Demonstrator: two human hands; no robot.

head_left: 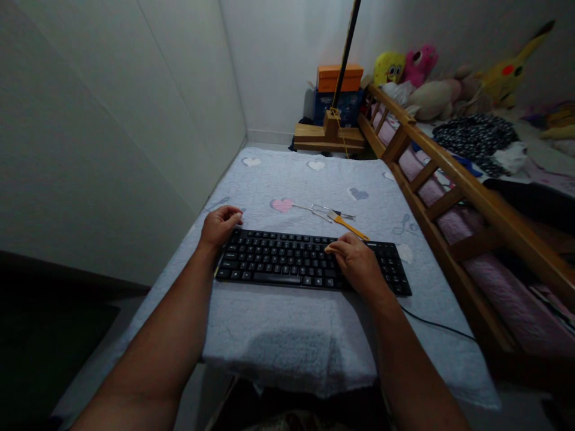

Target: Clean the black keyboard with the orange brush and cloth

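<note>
A black keyboard lies across a pale blue quilt with heart patches. My left hand rests at the keyboard's far left corner, fingers curled against its edge. My right hand lies on the keys right of the middle, fingers bent and pinched together near the top row; what they pinch, if anything, is too small to see. Beyond the keyboard lie a small brush with a yellow handle and thin metal tools.
The keyboard's black cable trails off to the right. A wooden bed rail runs along the right side, with plush toys and clothes behind it. At the far end stand a wooden base with a pole and boxes. A wall stands to the left.
</note>
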